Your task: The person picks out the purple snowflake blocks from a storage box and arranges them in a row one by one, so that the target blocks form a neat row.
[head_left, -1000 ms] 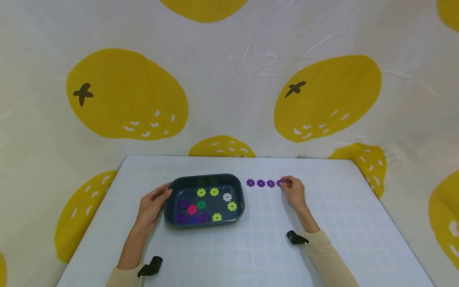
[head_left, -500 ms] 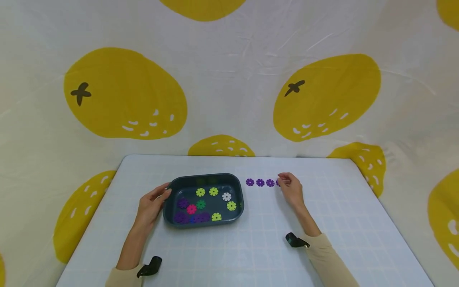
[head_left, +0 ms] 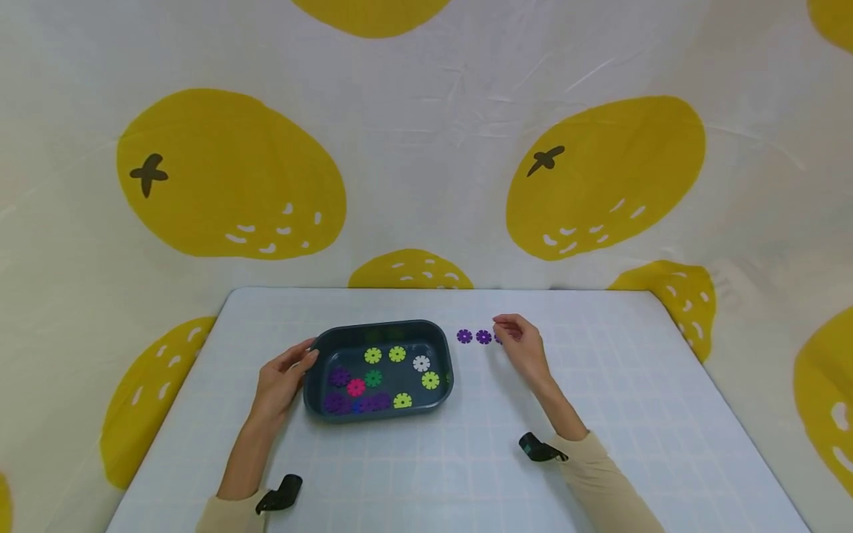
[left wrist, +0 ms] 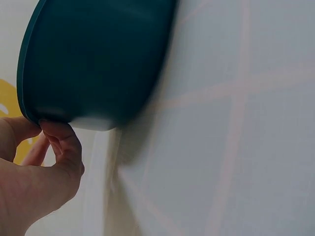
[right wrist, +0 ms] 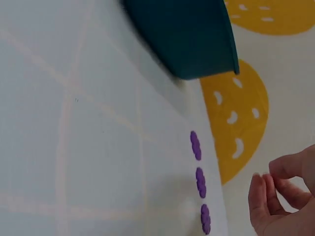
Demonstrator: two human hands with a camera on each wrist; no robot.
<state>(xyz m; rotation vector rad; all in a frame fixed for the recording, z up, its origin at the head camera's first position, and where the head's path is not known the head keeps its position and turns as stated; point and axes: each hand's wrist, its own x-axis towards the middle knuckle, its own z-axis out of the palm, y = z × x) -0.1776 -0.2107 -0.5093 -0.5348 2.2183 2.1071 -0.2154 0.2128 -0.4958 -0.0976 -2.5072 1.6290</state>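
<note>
My left hand (head_left: 280, 385) pinches the left rim of a dark teal tray (head_left: 312, 396) between thumb and fingers; the left wrist view shows the tray (left wrist: 93, 59) in that grip. Notched, flower-like plastic discs lie in the tray: yellow-green (head_left: 431, 380), white (head_left: 421, 363), pink (head_left: 356, 388), green (head_left: 373, 378), blue and purple (head_left: 340, 377). Right of it, purple discs (head_left: 464, 337) lie in a row on the table. Above the row's right end is my right hand (head_left: 523, 352), fingers loosely bent, partly hiding it. Nothing shows between the fingers of the right hand (right wrist: 285, 194).
The white table (head_left: 633, 414) has a faint grid pattern. Its back edge meets a pale cloth backdrop (head_left: 426, 163) printed with large yellow fruit shapes. Small black devices (head_left: 280, 494) sit on both wrists, over beige sleeves.
My right hand has risen off the last purple disc of the row and shifted left toward the tray, covering more of the row. The left hand and tray stay in place.
</note>
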